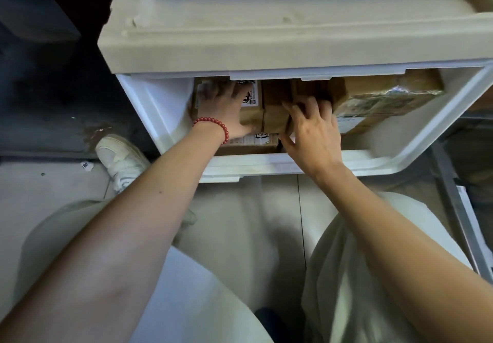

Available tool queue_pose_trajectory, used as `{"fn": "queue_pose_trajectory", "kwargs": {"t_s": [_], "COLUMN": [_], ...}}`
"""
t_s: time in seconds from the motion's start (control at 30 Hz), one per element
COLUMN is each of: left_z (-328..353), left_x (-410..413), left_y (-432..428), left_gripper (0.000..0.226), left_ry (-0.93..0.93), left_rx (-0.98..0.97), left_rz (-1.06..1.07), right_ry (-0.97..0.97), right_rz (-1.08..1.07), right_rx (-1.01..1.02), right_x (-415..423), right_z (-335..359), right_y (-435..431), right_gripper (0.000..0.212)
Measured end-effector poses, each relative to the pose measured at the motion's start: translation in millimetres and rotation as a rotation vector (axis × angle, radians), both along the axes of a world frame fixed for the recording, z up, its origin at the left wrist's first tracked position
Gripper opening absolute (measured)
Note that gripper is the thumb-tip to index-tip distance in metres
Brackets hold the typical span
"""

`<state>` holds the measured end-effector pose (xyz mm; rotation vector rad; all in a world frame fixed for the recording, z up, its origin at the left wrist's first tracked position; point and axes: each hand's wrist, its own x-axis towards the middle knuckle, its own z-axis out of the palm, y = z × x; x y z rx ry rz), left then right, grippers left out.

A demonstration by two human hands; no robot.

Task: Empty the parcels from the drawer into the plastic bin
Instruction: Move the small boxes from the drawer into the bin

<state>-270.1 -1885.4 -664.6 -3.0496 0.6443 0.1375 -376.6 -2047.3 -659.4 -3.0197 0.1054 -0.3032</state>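
I see both hands in white drawer (149, 108), frame centre. Left hand (226, 108) spread flat on labelled cardboard parcel (253, 118). Right hand (312, 134), fingers splayed, gripping same parcel's right edge. Taped parcel (386, 97) upper right.

The white plastic drawer (149, 108) stands pulled open under its cream cabinet top (266, 22). Brown cardboard parcels fill its floor: a labelled box (253, 118) at left, a flatter one (256, 146) nearer, probably beneath it, and a tape-wrapped parcel (386, 97) at far right. All sit packed close together.
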Motion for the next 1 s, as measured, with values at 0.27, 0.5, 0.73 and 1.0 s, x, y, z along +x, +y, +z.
{"fn": "queue_pose_trajectory", "kwargs": {"t_s": [0.27, 0.5, 0.73, 1.0], "left_z": [-2.8, 13.6, 16.8, 10.0], "left_x": [21.3, 21.8, 14.6, -6.3], "left_y": [0.1, -4.9, -2.2, 1.2], "left_gripper": [0.12, 0.122, 0.113, 0.109], "left_ry": [0.019, 0.053, 0.056, -0.021], "left_rx": [0.026, 0.032, -0.022, -0.026], "left_rz": [0.021, 0.011, 0.002, 0.023], "right_ry": [0.036, 0.033, 0.031, 0.04], "right_rz": [0.053, 0.082, 0.134, 0.133], "right_rx": [0.015, 0.069, 0.047, -0.042], "right_x": [0.1, 1.3, -0.6, -3.3], "right_z": [-2.2, -4.7, -3.0, -3.7], "right_y": [-8.3, -10.3, -17.3, -13.6], "right_gripper": [0.059, 0.066, 0.068, 0.062]}}
